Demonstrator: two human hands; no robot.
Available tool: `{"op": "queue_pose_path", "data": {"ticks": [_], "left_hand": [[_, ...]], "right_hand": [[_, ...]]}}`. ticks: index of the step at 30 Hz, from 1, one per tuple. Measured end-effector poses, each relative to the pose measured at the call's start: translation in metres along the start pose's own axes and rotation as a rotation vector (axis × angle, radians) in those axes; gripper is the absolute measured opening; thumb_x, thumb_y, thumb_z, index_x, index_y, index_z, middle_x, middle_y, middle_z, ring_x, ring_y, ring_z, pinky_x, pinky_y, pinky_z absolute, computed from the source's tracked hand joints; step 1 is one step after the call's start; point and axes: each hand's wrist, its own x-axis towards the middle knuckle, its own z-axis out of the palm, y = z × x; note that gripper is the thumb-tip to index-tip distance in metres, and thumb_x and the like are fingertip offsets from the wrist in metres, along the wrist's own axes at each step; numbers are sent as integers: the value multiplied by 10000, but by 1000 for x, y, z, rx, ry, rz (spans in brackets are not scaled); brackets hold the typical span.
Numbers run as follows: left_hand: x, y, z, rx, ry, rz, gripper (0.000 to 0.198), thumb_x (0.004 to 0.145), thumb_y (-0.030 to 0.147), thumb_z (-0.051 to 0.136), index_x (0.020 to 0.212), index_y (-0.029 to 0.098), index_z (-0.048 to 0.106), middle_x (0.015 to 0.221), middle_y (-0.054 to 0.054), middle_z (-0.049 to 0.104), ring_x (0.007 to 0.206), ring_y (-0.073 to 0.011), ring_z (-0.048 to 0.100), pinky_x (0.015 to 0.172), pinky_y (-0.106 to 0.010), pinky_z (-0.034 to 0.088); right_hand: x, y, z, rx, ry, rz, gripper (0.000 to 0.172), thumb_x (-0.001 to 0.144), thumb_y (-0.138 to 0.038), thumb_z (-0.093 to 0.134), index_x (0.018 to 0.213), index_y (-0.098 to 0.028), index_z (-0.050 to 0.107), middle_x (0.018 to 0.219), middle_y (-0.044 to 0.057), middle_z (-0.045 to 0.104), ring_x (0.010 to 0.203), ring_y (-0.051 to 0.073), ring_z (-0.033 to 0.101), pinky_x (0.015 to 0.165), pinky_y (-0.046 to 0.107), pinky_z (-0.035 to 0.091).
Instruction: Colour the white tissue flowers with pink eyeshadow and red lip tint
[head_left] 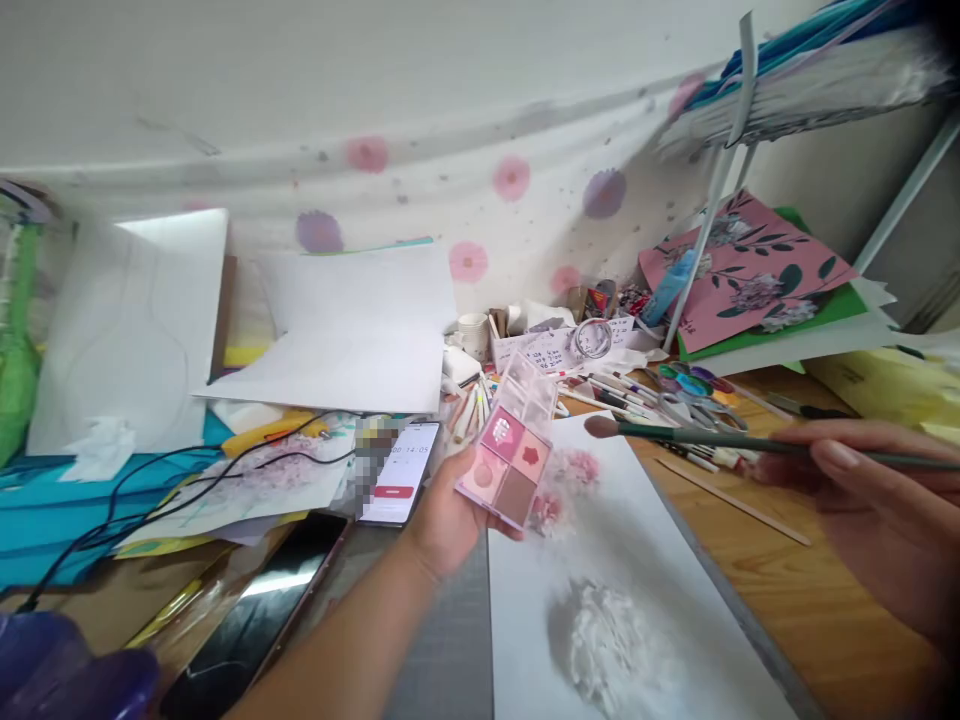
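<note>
Status: partly coloured. On the white sheet, the two small flowers at the far end, one upper and one lower, show pink. The large textured flower at the near end reads plain white, so I'd call that one uncoloured so far. Can't tell if the pink pair is finished; edges are blurred.

Grip: left hand holds the makeup palette, lid open, tilted up over the sheet's left edge. Right hand pinches the soft-tipped brush by its handle, fingers closed, tip pointing left. Tip is just beside the palette, visible gap, not touching.

Counts: 1 palette, 4 pans (pinks, peach, brown). 1 brush in hand. 3 flowers on the sheet: 2 pink, 1 white. 2 phones left of the sheet: lit phone and dark phone. 1 flat wooden stick on the wood tabletop. Pens and brushes behind: pile overlaps, no reliable count.
</note>
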Motion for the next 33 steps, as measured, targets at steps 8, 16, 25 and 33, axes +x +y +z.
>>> {"op": "queue_pose_path", "data": {"ticks": [8,16,25,33], "left_hand": [[0,-9,1,33,-57,-59,497,843,503,528,1206,192,665,1133,-147,722,831,-300,700,515,-310,518],[-1,-10,-4,131,26,-76,469,826,534,559,1133,209,703,1078,-136,733,724,-240,675,444,-258,487],[1,-4,-9,274,37,9,449,792,504,617,1146,238,692,1045,-113,730,761,-242,677,454,-236,467],[-1,-5,-5,332,21,0,421,805,478,602,1151,258,696,1050,-104,731,731,-235,678,448,-236,433]], "right_hand": [[-10,-38,50,-120,-263,-192,136,865,-277,644,946,-340,733,811,-7,775,709,177,734,612,236,601],[-8,-51,53,-285,-358,-430,196,877,-148,561,977,-276,670,834,18,761,731,171,723,636,250,577],[-13,-49,60,-355,-414,-468,200,903,-159,528,1029,-262,643,897,50,747,788,192,709,695,308,559],[-20,-54,58,-400,-417,-502,200,903,-134,517,1030,-255,612,856,46,721,772,194,694,699,320,556]]}}
